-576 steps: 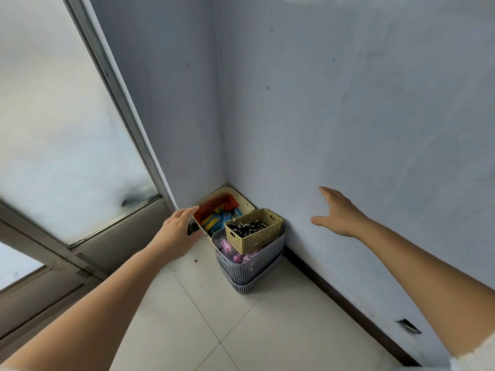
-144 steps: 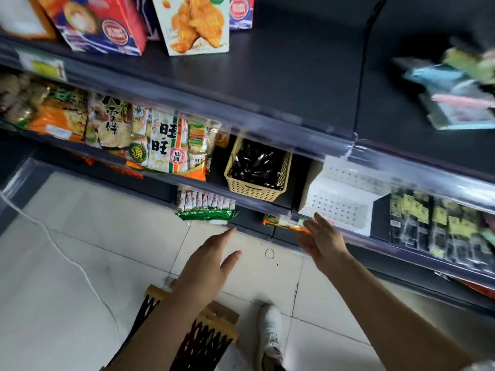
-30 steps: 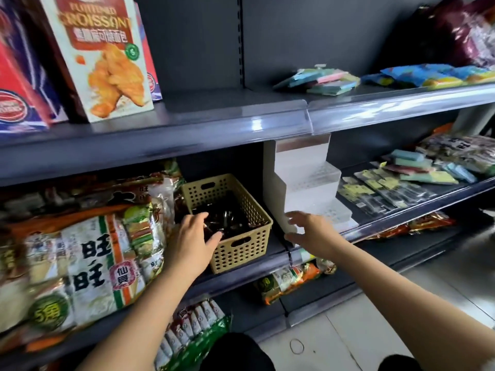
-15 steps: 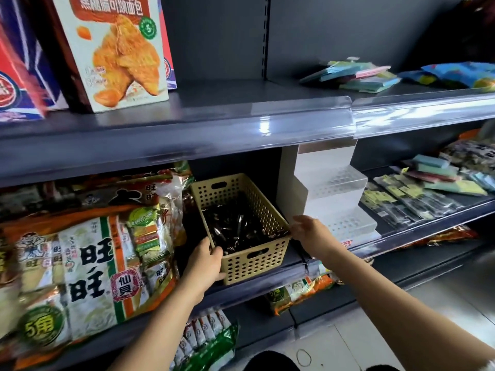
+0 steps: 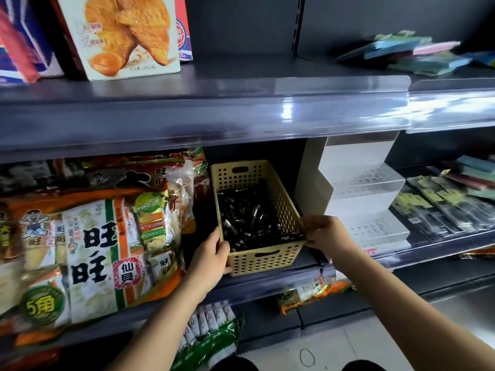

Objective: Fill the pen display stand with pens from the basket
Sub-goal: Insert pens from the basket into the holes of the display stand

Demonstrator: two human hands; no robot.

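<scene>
My left hand [image 5: 211, 257] gripped the basket [image 5: 263, 259] at its near left corner, thumb over the rim, fingers curled against the front wall. My right hand [image 5: 325, 234] clamped the near right corner, fingers bent over the rim; thumb position, couldn't tell. So both hands were closed on the basket, 1 per front corner, pens [image 5: 249, 218] lying between them and just behind my fingertips.

The basket sat on the middle shelf [image 5: 267, 283], near its front edge. It held a loose heap of short dark pens, glossy, some with silvery tips, piled across the bottom, count not readable. The stand [image 5: 367, 183] stood just right of the basket on the same shelf, my right hand in front of its left edge.

Basket: tan plastic, rectangular, walls perforated with round holes, 1 slot handle in each end wall. Stand: white, stepped tiers, tops clear with rows of small holes, tall white side panel on the left. The shelf was dark metal with a shiny clear strip along the edge.

Left of the basket, touching or nearly, crinkly snack bags [image 5: 93, 245], orange and white. Right of the stand, flat dark packets [image 5: 439, 207]. On the shelf above, a croissant box [image 5: 126, 36] and thin pastel booklets [image 5: 417, 53], blurred.
</scene>
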